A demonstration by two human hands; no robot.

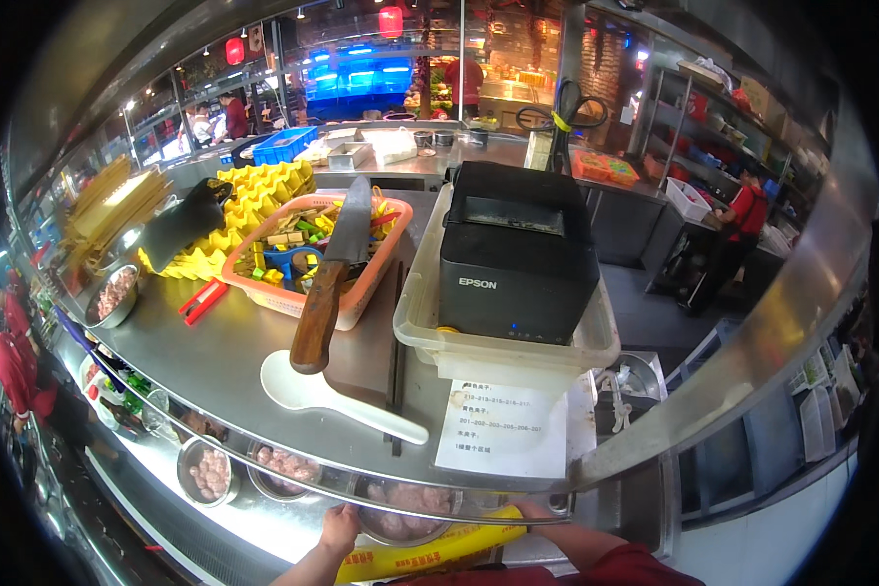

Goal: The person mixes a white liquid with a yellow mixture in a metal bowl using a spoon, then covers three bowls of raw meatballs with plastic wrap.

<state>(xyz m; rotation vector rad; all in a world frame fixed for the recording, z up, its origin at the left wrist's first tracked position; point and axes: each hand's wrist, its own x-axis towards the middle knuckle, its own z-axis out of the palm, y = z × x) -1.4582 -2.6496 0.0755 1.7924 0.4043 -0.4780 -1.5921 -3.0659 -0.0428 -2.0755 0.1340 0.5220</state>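
My left hand (pixel 340 527) is at the bottom, its fingers curled at the left rim of a metal bowl of pinkish meatballs (pixel 403 505), partly behind the shelf edge. My right hand (pixel 533 513) is at the right end of a yellow plastic roll or apron with red print (pixel 439 549), mostly hidden; its grip does not show. Two more metal bowls of meatballs (pixel 209 472) (pixel 286 469) stand to the left on the lit lower counter. On the steel shelf above lie a white plastic spoon (pixel 300 388) and a wooden-handled cleaver (pixel 351 220).
An orange basket of clips (pixel 351 315), a black receipt printer (pixel 520 256) in a plastic bin, a printed sheet (pixel 505 439) and yellow egg trays (pixel 264 190) stand on the shelf. A curved steel edge runs at right. Several co-workers in red stand farther off.
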